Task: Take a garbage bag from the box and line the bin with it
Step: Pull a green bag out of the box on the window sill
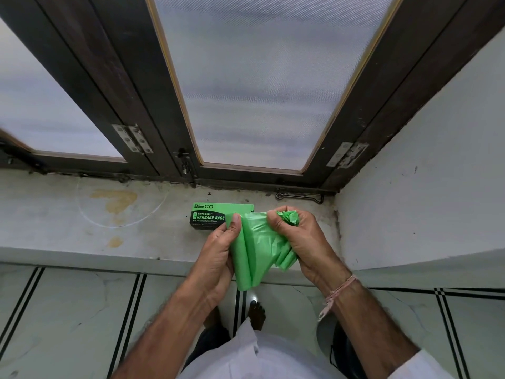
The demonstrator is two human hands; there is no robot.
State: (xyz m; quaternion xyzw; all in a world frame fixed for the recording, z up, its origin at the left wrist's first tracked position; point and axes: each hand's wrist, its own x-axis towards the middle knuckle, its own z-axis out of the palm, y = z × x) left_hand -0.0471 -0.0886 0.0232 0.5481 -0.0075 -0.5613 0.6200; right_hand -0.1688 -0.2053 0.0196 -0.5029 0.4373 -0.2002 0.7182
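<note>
Green garbage bag [257,253] hangs between both hands above the sill's near edge: left hand [218,258] pinches one edge, right hand [297,242] fists bunched plastic, box [216,217] just behind.

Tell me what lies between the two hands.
In the head view, the green bag spans from left hand to right hand, held by both.
</note>
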